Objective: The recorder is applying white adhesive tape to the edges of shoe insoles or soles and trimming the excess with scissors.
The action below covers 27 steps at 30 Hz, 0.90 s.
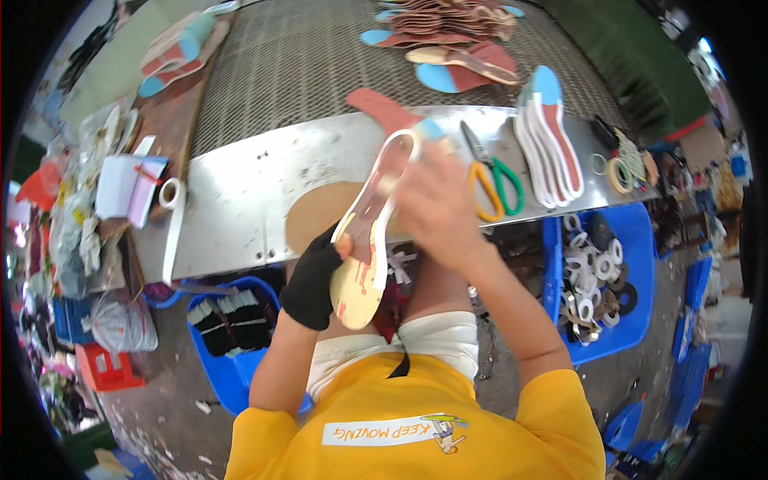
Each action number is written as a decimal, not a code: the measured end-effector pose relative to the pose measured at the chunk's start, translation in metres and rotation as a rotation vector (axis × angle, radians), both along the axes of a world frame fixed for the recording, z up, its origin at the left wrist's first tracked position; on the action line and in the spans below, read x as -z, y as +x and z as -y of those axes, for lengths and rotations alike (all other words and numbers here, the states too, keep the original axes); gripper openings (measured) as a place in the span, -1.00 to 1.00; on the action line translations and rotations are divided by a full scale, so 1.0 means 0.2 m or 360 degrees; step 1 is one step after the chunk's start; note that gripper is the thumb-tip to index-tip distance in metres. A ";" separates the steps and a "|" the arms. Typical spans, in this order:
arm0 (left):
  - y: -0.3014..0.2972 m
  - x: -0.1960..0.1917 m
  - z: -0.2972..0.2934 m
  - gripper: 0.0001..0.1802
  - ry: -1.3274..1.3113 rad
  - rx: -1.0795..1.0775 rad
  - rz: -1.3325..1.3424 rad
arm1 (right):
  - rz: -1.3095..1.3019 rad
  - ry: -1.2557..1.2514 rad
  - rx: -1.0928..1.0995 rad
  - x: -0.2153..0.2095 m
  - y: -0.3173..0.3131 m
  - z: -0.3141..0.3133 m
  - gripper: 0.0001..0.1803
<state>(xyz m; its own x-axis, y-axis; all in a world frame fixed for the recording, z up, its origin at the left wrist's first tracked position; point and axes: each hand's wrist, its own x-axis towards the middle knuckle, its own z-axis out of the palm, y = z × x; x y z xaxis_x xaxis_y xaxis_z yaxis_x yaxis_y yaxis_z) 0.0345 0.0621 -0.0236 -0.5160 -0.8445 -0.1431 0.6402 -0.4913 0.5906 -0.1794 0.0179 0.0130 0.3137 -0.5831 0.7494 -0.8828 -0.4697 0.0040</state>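
Note:
In my left hand [308, 280], which wears a black fingerless glove, a cream and brown shoe insole [358, 292] is gripped, its thumb on the face. A white strip [382, 232] runs around much of the insole's edge. My bare right hand [438, 200] is at the insole's upper right side, smeared by motion, so its fingers do not read clearly. Just beyond lies a red insole piece [380, 109] with a blue end. To the right of that hand rest scissors [494, 182] with one orange and one green handle. A round brown board [312, 214] lies under the work.
Stacked white-edged insoles [548, 152] stand at right on the metal table [232, 192]. More insoles [448, 24] pile on the mesh belt [280, 64]. A white tape roll [170, 194] trails over the left edge. Blue bins [628, 312] with tape rolls flank my legs.

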 end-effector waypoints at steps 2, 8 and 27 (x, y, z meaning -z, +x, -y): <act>-0.02 0.08 0.04 -0.26 0.0111 0.0226 -0.0269 | 0.0163 0.0556 -0.0763 -0.02 -0.04 -0.04 -0.68; 0.16 0.19 0.00 -0.42 -0.0226 0.0079 0.0513 | 0.0753 0.0481 0.0427 -0.02 -0.63 0.13 -0.46; 1.12 0.12 0.03 -0.76 -0.1079 -0.1250 0.3203 | 0.0433 0.0696 -0.0307 -0.03 -0.09 -0.03 -0.77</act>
<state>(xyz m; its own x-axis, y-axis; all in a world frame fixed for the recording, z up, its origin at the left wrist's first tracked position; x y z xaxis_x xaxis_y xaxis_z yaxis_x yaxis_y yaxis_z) 0.2592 0.0559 -0.0482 0.2330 -0.8772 0.4199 -0.9027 -0.0345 0.4288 -0.1969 0.0246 0.0182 0.2741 -0.8097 0.5189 -0.7225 -0.5295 -0.4445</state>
